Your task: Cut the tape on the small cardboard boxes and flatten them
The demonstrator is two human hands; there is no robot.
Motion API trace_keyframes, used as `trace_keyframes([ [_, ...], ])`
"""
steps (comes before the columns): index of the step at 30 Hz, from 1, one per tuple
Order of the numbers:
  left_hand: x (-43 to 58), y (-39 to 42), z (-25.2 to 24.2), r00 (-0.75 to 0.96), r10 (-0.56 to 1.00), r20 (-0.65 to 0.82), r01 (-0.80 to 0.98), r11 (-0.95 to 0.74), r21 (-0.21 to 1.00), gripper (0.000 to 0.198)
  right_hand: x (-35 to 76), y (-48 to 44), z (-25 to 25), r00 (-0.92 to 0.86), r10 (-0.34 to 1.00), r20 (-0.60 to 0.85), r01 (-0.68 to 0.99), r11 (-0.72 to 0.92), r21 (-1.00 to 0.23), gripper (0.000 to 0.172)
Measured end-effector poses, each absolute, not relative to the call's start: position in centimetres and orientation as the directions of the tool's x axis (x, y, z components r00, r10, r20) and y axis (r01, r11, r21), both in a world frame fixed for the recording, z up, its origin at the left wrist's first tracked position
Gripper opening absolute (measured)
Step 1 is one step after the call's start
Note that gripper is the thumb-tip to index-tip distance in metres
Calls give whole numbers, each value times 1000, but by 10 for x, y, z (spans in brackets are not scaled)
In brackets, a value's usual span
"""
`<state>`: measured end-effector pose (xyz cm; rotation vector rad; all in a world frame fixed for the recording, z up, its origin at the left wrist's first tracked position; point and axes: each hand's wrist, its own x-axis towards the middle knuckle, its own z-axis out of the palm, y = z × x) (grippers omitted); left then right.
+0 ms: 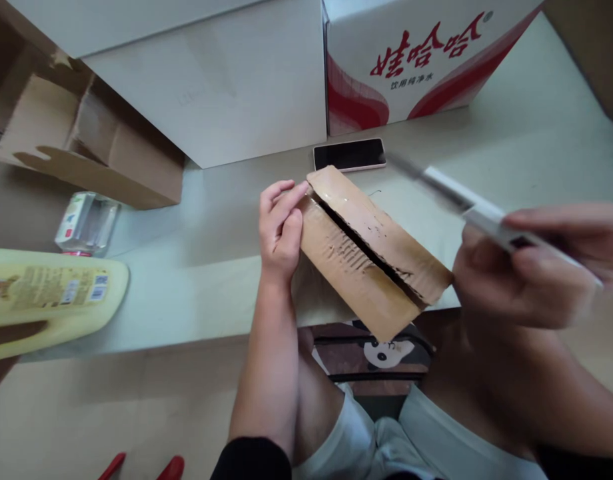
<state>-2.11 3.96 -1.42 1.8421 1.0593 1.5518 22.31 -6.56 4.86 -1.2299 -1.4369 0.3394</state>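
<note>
A small brown cardboard box (331, 250) sits tilted at the table's front edge, with a dark open slit between its torn flaps. My left hand (281, 230) grips its upper left end, fingers curled over the edge. My right hand (524, 283), blurred, is closed at the box's right corner around the white handle of a utility knife (486, 217). Its blurred dark blade points up and left, above the box. Further fingers (581, 223) come in from the right edge onto the same handle; they look like another person's.
Behind the box lies a phone (349, 155). A white carton (211, 87) and a red-and-white carton (426, 67) stand at the back. To the left are an open cardboard box (136, 153), a clear plastic bottle (89, 223) and a yellow jug (56, 300).
</note>
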Motion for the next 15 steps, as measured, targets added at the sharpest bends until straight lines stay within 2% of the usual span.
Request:
trace_keyframes([
  [3,-24,41,-14,67,820,568,273,-563,780,38,224,-45,31,483,638,600,362,478,-800,19],
  [9,-26,42,-14,49,814,578,304,-564,768,30,237,-21,-18,399,839,371,482,153,-863,22],
  [13,-26,42,-11,37,838,545,295,-530,795,26,234,-25,-23,288,901,326,396,198,-897,24],
  [15,-29,44,-10,-8,861,509,261,-490,832,24,231,-26,-21,242,917,318,474,174,-863,26],
])
